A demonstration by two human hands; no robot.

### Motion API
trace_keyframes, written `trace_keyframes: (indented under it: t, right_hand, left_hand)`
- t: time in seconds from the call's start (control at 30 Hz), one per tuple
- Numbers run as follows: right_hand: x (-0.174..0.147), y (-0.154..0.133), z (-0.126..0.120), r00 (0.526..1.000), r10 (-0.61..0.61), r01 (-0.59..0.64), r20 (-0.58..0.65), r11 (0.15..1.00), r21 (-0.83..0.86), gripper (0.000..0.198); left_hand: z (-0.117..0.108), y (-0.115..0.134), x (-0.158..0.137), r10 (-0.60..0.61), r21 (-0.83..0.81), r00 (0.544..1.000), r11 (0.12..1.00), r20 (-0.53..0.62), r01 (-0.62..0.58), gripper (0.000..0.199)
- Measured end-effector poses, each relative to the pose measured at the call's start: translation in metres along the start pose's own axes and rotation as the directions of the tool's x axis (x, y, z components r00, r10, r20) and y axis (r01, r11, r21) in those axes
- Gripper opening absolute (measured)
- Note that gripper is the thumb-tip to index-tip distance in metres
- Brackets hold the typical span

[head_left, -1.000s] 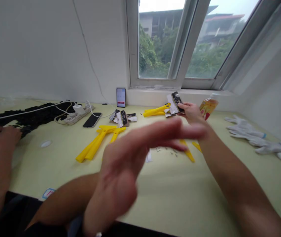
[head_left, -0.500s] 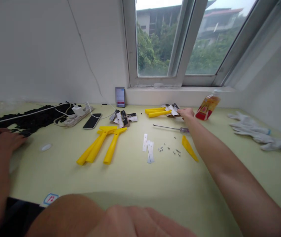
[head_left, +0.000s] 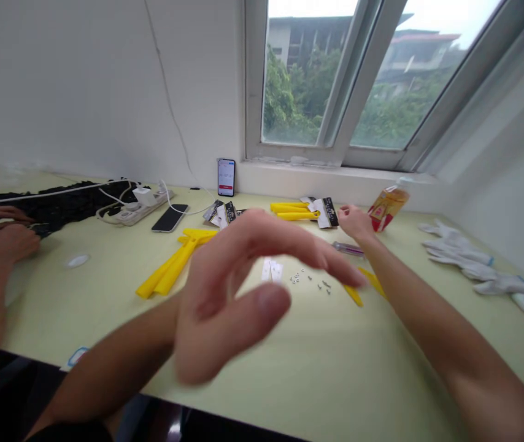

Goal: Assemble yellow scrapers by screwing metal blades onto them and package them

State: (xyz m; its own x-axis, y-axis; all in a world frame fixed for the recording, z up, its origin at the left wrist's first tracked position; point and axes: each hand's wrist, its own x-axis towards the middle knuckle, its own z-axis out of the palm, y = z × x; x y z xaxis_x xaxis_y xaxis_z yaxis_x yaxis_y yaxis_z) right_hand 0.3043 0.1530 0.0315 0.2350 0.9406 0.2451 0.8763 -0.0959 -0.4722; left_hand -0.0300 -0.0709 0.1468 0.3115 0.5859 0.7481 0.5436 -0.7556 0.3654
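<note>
Hovering empty: left hand, fingers wide, open room to table edge; right hand curled beside card, grip unclear.

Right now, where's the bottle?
Head view, right of centre: the bottle is on the table, beside the right hand and left of the white gloves.

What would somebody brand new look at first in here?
Probably the big, blurry left hand, raised over the table in the middle, thumb apart from the fingers. Next, the bright yellow plastic pieces: some lie left of that hand, others at the back below the window. Then maybe the orange-and-red bottle, just right of the right hand.
</note>
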Motion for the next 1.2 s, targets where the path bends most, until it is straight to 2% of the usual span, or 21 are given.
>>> trace_keyframes:
  t: [0.03,0.07,0.1,0.17,0.23,0.27,0.33,0.37,0.4,0.43,0.5,0.63,0.7,0.8,0.9,0.97,1.03,1.1,1.2]
  right_hand:
    - [-0.009,-0.002,-0.003,0.999,-0.037,0.038,0.025,0.999,-0.016,0.030]
    - [-0.019,-0.005,-0.006,0.993,-0.091,0.093,0.079,0.996,-0.019,0.028]
    - [-0.029,-0.007,-0.009,0.978,-0.147,0.150,0.151,0.989,-0.013,0.026]
    - [-0.050,-0.010,-0.015,0.921,-0.240,0.246,0.307,0.969,0.018,0.020]
    - [-0.066,-0.010,-0.022,0.856,-0.289,0.298,0.429,0.953,0.048,0.018]
    - [-0.071,-0.009,-0.026,0.823,-0.306,0.320,0.478,0.946,0.055,0.018]
    - [-0.079,-0.010,-0.032,0.767,-0.334,0.364,0.548,0.930,0.056,0.020]
    - [-0.083,-0.013,-0.034,0.745,-0.349,0.387,0.568,0.920,0.058,0.022]
    - [-0.088,-0.017,-0.034,0.724,-0.374,0.414,0.579,0.908,0.067,0.024]
    - [-0.093,-0.022,-0.033,0.704,-0.409,0.446,0.580,0.891,0.087,0.027]
    - [-0.109,-0.037,-0.025,0.649,-0.515,0.524,0.560,0.836,0.162,0.031]
    - [-0.143,-0.066,0.002,0.490,-0.711,0.666,0.504,0.678,0.310,0.048]
    - [-0.153,-0.071,0.014,0.468,-0.721,0.684,0.511,0.662,0.307,0.058]
    - [-0.156,-0.069,0.025,0.487,-0.682,0.674,0.546,0.690,0.262,0.066]
    - [-0.153,-0.065,0.025,0.491,-0.676,0.677,0.550,0.693,0.249,0.064]
    - [-0.153,-0.065,0.024,0.516,-0.676,0.670,0.526,0.701,0.244,0.063]
    - [-0.154,-0.067,0.024,0.559,-0.660,0.650,0.502,0.725,0.229,0.065]
    - [-0.154,-0.070,0.025,0.589,-0.636,0.626,0.499,0.749,0.216,0.069]
    - [-0.151,-0.078,0.026,0.597,-0.595,0.590,0.538,0.780,0.208,0.075]
  left_hand:
    - [0.006,-0.018,0.017,0.068,-0.092,0.997,0.994,0.042,-0.064,0.032]
    - [0.010,-0.040,0.031,0.075,-0.058,0.978,0.996,0.195,-0.065,0.027]
    - [0.015,-0.066,0.041,0.005,0.077,0.956,0.997,0.293,-0.029,0.024]
    - [0.021,-0.120,0.050,-0.281,0.424,0.881,0.900,0.380,0.104,0.026]
    - [0.025,-0.164,0.048,-0.536,0.607,0.706,0.772,0.463,0.188,0.027]
    - [0.028,-0.179,0.044,-0.612,0.641,0.603,0.739,0.511,0.207,0.030]
    - [0.034,-0.195,0.035,-0.734,0.681,0.350,0.675,0.582,0.283,0.040]
    - [0.037,-0.197,0.032,-0.762,0.702,0.265,0.647,0.590,0.298,0.043]
    - [0.042,-0.196,0.029,-0.779,0.719,0.206,0.626,0.592,0.302,0.044]
    - [0.046,-0.192,0.027,-0.787,0.731,0.178,0.616,0.591,0.293,0.044]
    - [0.056,-0.183,0.024,-0.781,0.737,0.179,0.624,0.598,0.259,0.037]
    - [0.071,-0.170,0.021,-0.738,0.709,0.188,0.674,0.648,0.205,0.031]
    - [0.074,-0.168,0.021,-0.717,0.690,0.197,0.697,0.668,0.196,0.036]
    - [0.071,-0.166,0.023,-0.686,0.652,0.218,0.728,0.695,0.213,0.039]
    - [0.065,-0.163,0.028,-0.661,0.613,0.235,0.750,0.713,0.247,0.037]
    - [0.061,-0.161,0.032,-0.632,0.569,0.257,0.773,0.731,0.281,0.036]
    - [0.059,-0.161,0.034,-0.587,0.501,0.305,0.805,0.750,0.318,0.035]
    - [0.059,-0.162,0.037,-0.528,0.408,0.374,0.841,0.763,0.355,0.034]
    - [0.060,-0.163,0.039,-0.440,0.247,0.456,0.872,0.774,0.423,0.031]
